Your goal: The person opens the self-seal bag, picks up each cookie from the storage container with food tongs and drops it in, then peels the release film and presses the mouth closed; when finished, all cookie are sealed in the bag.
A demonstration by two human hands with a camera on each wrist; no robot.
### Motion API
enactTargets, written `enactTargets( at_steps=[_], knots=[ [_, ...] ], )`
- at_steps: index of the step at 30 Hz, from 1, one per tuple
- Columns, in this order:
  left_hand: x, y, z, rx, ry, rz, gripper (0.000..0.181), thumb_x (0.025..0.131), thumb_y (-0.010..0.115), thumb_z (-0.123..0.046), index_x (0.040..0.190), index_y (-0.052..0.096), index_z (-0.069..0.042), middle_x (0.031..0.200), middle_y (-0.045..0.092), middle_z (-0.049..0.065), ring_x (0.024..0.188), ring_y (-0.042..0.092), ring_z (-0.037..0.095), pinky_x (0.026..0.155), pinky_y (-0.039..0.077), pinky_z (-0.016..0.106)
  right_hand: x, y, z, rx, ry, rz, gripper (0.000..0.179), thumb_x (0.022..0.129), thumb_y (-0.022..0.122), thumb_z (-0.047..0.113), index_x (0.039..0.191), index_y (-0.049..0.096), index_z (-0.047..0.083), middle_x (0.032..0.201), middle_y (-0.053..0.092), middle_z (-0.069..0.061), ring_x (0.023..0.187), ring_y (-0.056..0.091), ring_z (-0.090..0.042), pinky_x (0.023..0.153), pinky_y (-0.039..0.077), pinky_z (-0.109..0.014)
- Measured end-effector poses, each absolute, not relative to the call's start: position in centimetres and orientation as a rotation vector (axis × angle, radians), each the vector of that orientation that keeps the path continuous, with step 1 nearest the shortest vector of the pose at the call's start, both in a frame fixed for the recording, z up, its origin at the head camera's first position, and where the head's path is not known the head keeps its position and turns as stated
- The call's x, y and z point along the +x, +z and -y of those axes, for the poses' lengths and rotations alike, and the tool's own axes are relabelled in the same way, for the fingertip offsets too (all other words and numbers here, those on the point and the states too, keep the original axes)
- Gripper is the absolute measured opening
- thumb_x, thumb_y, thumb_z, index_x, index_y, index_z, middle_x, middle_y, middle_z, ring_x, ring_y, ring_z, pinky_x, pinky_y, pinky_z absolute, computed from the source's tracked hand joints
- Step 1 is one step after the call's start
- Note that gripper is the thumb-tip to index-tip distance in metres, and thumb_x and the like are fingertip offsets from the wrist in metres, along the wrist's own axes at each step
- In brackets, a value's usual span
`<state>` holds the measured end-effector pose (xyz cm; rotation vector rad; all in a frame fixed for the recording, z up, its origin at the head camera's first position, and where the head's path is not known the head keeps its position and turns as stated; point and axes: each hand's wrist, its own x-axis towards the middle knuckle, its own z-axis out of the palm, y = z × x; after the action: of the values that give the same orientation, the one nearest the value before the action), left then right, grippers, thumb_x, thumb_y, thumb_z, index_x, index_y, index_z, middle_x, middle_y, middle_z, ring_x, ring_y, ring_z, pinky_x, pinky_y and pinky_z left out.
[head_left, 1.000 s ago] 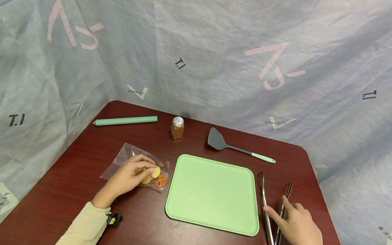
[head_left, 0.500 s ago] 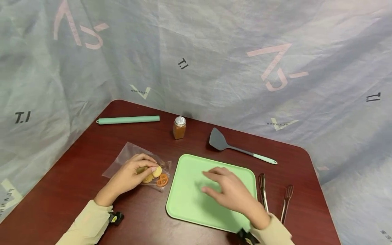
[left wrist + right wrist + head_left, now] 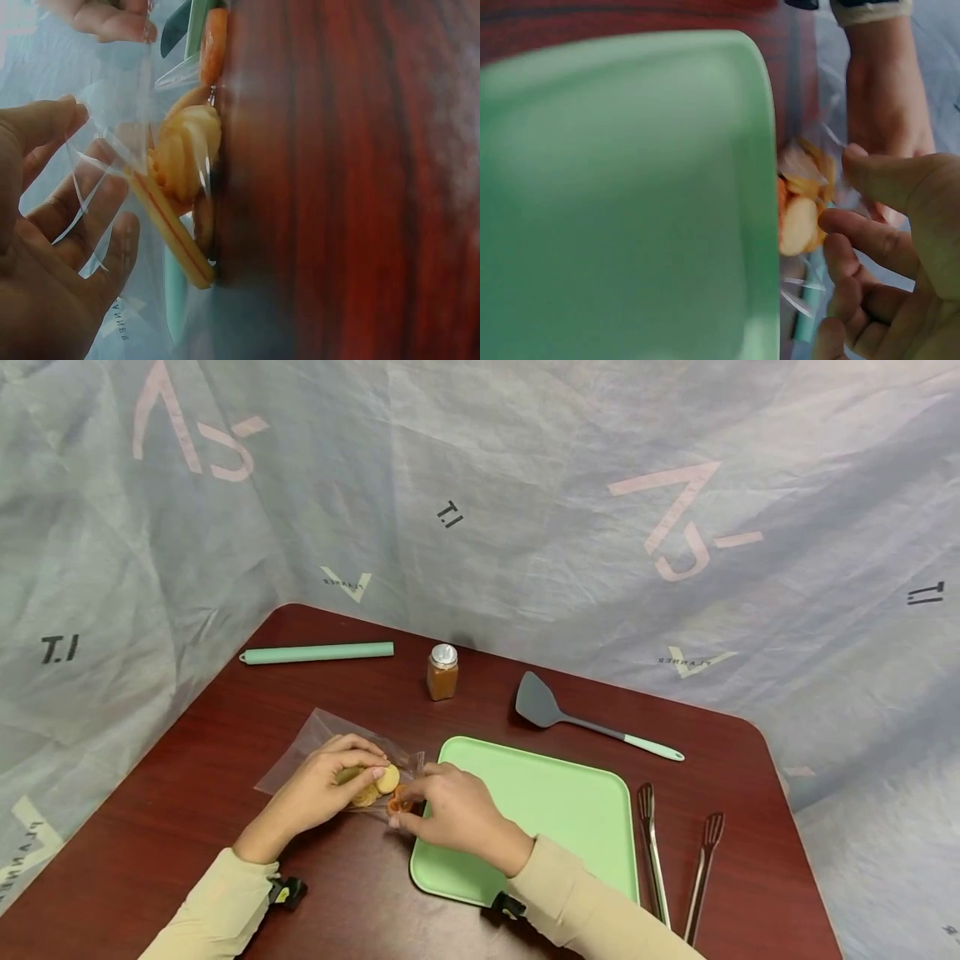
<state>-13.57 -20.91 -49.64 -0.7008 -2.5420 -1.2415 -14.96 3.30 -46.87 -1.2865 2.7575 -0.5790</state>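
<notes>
On the left of the table lies a clear plastic bag with round yellow cookies and an orange-brown pretzel inside. My left hand holds the bag from above; in the left wrist view its film stands raised at the fingers. A swirled cookie and a flat layered biscuit show through the plastic there. My right hand hovers at the bag's right end, thumb and index finger apart around the pretzel. In the right wrist view a gap shows between those fingertips.
Under my right forearm lies a light green tray. Metal tongs lie right of it. Farther back are a grey spatula, a jar of brown powder with a silver lid, and a green rod.
My right hand has left the tongs, crossed the tray leftward and come to the pretzel end of the bag. My left hand has stayed on the bag.
</notes>
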Motion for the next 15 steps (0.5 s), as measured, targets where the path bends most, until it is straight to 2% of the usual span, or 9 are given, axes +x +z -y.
enactTargets(
  at_steps=[7, 15],
  knots=[
    [-13.6, -49.7, 20.9, -0.685, -1.257, 2.551, 0.009, 0.095, 0.075, -0.015, 0.103, 0.08, -0.015, 0.113, 0.065, -0.007, 0.108, 0.057, 0.014, 0.09, 0.046, 0.033, -14.2, -47.5, -2.1, -1.319, -0.578, -2.816, 0.004, 0.09, 0.079, 0.031, 0.09, 0.078, 0.027, 0.081, 0.061, 0.015, 0.066, 0.047, 0.004, 0.052, 0.037, -0.016],
    [-13.5, -49.6, 20.9, -0.68, -1.263, 2.556, 0.01, 0.096, 0.074, -0.015, 0.103, 0.08, -0.015, 0.113, 0.064, -0.008, 0.108, 0.056, 0.014, 0.09, 0.046, 0.035, -14.2, -47.8, -1.5, -1.31, -0.521, -2.926, 0.01, 0.089, 0.079, 0.033, 0.09, 0.076, 0.024, 0.079, 0.06, 0.013, 0.066, 0.049, 0.0, 0.052, 0.038, -0.018]
  ],
)
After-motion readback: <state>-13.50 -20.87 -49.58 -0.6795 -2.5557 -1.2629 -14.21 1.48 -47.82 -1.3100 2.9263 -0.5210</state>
